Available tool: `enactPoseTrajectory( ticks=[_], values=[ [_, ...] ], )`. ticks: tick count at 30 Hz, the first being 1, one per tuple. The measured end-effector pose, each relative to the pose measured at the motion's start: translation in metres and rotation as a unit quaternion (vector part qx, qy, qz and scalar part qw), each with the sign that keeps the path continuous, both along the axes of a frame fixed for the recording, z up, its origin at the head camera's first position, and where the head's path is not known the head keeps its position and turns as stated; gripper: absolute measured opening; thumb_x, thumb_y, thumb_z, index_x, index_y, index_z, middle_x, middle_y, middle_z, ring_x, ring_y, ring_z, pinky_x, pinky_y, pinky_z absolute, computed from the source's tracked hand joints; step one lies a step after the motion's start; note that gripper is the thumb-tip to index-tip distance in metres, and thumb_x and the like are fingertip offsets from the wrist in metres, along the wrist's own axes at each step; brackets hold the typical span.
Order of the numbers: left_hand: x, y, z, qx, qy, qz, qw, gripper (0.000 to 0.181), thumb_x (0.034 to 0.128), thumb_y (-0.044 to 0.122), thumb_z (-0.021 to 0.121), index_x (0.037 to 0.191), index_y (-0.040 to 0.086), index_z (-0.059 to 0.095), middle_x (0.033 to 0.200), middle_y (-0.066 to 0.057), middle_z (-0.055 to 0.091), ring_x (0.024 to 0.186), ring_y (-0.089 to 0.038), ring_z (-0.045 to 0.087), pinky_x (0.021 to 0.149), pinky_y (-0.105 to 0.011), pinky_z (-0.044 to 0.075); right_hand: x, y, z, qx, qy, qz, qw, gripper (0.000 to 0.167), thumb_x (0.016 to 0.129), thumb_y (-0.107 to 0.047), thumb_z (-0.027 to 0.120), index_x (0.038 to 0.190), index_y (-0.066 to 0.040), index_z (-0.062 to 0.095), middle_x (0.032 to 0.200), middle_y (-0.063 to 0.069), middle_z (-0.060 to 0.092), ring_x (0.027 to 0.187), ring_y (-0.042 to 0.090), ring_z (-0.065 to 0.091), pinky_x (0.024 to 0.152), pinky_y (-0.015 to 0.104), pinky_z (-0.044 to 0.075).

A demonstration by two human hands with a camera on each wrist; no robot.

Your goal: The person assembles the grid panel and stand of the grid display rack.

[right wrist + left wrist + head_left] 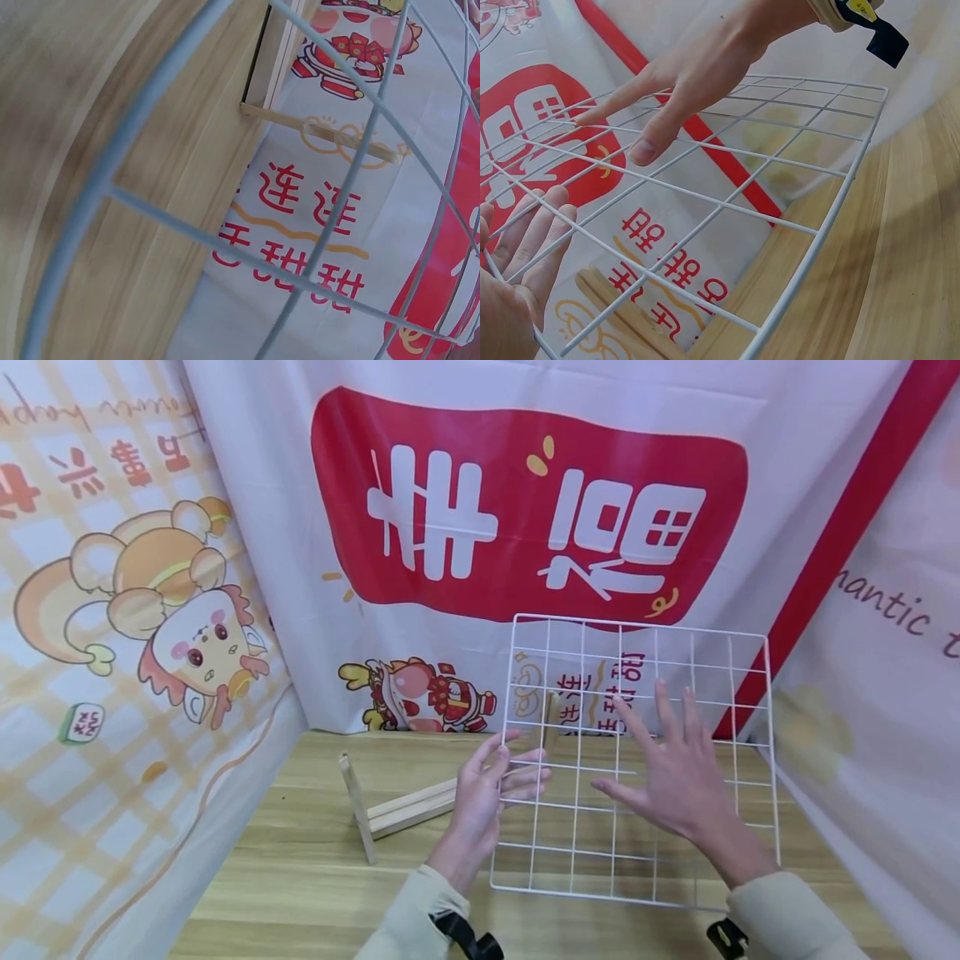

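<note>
A white wire grid panel (770, 710) stands upright and slightly tilted before me in the head view. My left hand (477, 793) holds its left edge, thumb on the near side and fingers reaching behind the wires. Spread wide, my right hand (686, 781) is on the near side of the grid, its fingers straight; contact with the wires cannot be made out. Behind the panel and to the left, a wooden stand (412, 806) rests on the table, partly hidden by my left hand. Close up, wires (97, 184) cross the right wrist view, where the right hand is hardly visible.
The wood-grain table (277, 877) reaches back to a white printed cloth (255, 460) with a red patch. Cloth walls with cartoon prints flank it on both sides. One upright (337, 135) of the wooden stand shows through the grid.
</note>
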State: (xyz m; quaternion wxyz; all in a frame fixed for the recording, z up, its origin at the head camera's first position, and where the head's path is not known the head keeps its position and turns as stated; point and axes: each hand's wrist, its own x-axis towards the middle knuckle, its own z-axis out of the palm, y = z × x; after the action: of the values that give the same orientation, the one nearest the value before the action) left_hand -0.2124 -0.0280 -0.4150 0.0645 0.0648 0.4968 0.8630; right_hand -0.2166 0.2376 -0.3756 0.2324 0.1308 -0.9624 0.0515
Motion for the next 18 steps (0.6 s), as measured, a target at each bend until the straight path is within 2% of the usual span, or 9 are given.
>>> enactPoseTrajectory(
  ticks=[3,5,11,18],
  values=[
    [0.0005,0.0002,0.0008,0.0,0.003,-0.006,1.0,0.037,0.1158,0.024,0.043,0.15,0.015,0.053,0.128,-0.016,0.077,0.095,-0.021,0.082,0.095,-0.048,0.066,-0.0005,-0.0012,0.001,0.011,0.012,0.003,0.9999,0.112,0.077,-0.075,0.078,0.169,-0.042,0.021,0.181,0.014,-0.002,0.164,0.054,-0.001,0.115,0.091,0.023],
    [0.0008,0.0007,0.001,-0.001,0.006,-0.008,0.9999,0.037,0.1159,0.023,0.043,0.15,0.016,0.053,0.127,-0.016,0.077,0.095,-0.021,0.082,0.095,-0.048,0.066,-0.0004,-0.0015,0.0017,0.02,0.024,0.004,0.9995,0.11,0.077,-0.074,0.078,0.168,-0.042,0.025,0.181,0.013,0.003,0.163,0.054,0.005,0.113,0.091,0.026],
    [-0.0009,0.0026,-0.0038,-0.01,0.021,-0.007,0.9997,0.039,0.1156,0.024,0.043,0.152,0.011,0.05,0.128,-0.017,0.076,0.097,-0.023,0.082,0.096,-0.049,0.066,0.0006,0.0006,0.0049,0.051,0.061,0.008,0.9968,0.11,0.072,-0.067,0.085,0.165,-0.032,0.037,0.176,0.018,0.024,0.154,0.054,0.028,0.099,0.087,0.046],
    [-0.0033,0.0047,-0.0085,-0.021,0.034,-0.007,0.9992,0.038,0.1154,0.028,0.043,0.151,0.018,0.053,0.131,-0.016,0.076,0.105,-0.028,0.081,0.098,-0.047,0.066,-0.0013,0.0044,0.0079,0.052,0.097,0.027,0.9936,0.121,0.065,-0.063,0.092,0.166,-0.029,0.034,0.168,0.017,0.037,0.149,0.051,0.035,0.093,0.084,0.053]
  ],
)
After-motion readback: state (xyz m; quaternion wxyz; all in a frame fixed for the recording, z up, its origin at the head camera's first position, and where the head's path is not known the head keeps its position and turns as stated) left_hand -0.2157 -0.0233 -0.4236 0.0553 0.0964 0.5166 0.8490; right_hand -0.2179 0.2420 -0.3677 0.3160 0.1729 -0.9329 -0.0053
